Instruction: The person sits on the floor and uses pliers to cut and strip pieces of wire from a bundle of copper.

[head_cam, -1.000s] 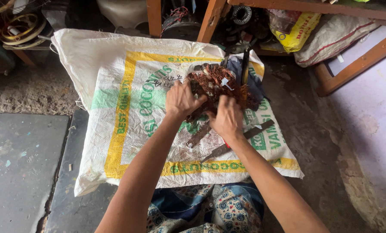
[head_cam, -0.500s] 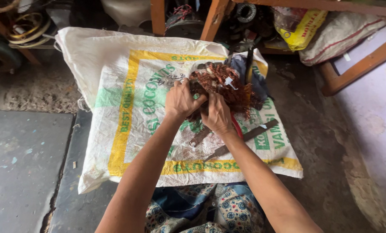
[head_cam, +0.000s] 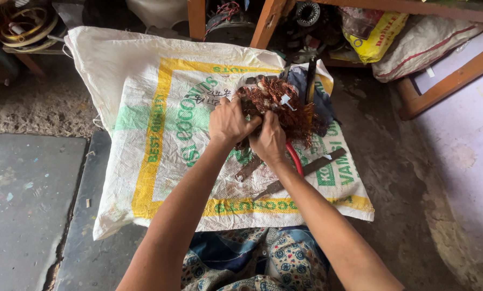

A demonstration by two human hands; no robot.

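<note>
A tangled bundle of reddish copper wire [head_cam: 284, 105] sits on a white woven sack [head_cam: 144, 108] spread over the floor. My left hand [head_cam: 229, 123] grips the bundle's near left side, knuckles up. Pressed right beside it, my right hand [head_cam: 268, 141] clutches the wire's lower edge. A red-handled tool [head_cam: 295, 160] pokes out from under my right hand. Flat dark metal blades [head_cam: 317, 164] lie on the sack just below the hands. A dark cloth [head_cam: 319, 102] lies behind the wire.
Wooden furniture legs [head_cam: 265, 21] and motor parts [head_cam: 307, 12] stand at the back. A yellow bag [head_cam: 373, 37] and a pale sack [head_cam: 430, 37] lie at the back right. Coiled wire [head_cam: 23, 27] is at the top left. Grey floor slabs [head_cam: 25, 199] extend to the left.
Both hands have drawn closer together on the wire bundle, and the bundle has shifted slightly. The view has tilted a little.
</note>
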